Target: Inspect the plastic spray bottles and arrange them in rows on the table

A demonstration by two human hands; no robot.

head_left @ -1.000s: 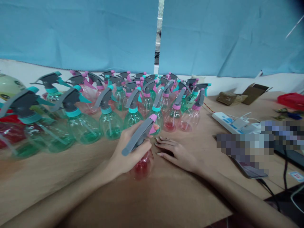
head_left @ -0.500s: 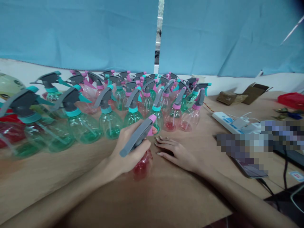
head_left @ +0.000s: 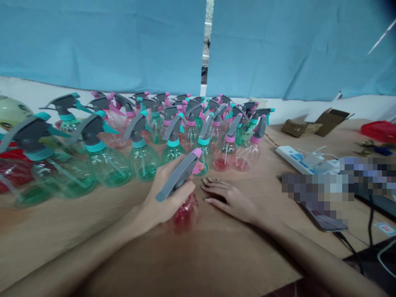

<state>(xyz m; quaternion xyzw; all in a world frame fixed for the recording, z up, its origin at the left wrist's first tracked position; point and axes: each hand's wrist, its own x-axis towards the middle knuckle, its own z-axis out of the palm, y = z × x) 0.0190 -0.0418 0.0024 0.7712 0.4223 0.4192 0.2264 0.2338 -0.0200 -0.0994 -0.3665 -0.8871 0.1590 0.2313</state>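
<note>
A red spray bottle (head_left: 185,215) with a grey and pink trigger head stands on the brown table (head_left: 198,260). Wrapped round the neck and trigger of this bottle is my left hand (head_left: 168,194). Just to its right, my right hand (head_left: 227,198) lies on the table with fingers spread, holding nothing. Behind both hands are several clear green bottles with teal collars, one of them a green spray bottle (head_left: 109,165). Pink-collared bottles, such as a pink spray bottle (head_left: 222,159), stand beyond my right hand.
More spray bottles crowd back toward the blue curtain (head_left: 93,45). On the right are a white power strip (head_left: 297,159), a phone (head_left: 328,220), cables and an open cardboard box (head_left: 332,121). A red bag (head_left: 379,131) lies at the far right.
The grey trigger head in my left hand has shifted very slightly up and left. My right hand has stayed in place.
</note>
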